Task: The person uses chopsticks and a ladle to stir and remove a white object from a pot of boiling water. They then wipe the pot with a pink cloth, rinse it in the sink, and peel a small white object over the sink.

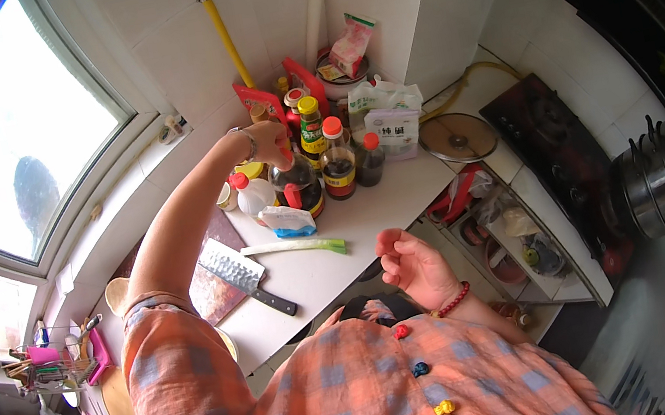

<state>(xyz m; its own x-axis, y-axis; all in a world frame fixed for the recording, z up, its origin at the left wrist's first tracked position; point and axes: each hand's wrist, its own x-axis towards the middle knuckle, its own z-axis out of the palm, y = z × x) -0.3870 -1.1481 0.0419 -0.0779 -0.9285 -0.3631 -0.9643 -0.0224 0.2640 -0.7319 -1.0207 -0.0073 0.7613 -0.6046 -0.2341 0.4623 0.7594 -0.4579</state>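
Note:
My left hand [270, 142] reaches over the counter, its fingers closed about the red cap at the top of a large clear jug of dark liquid [301, 178]. Bottles with yellow and red caps stand just right of it, among them a sauce bottle [339, 169]. In front of the jug is a white and blue packet [289, 220]. My right hand [415, 265] is held up before my body, fingers curled and apart, with nothing in it. A cleaver [240, 270] lies partly on a cutting board [222, 293], beside a piece of green onion [296, 247].
A glass lid [457, 137] lies right of the bottles. Farther right are a gas stove [555, 148] and steel pots [662, 186]. Open shelves [511, 236] sit below the counter. A utensil rack [53, 363] is at the left, under the window.

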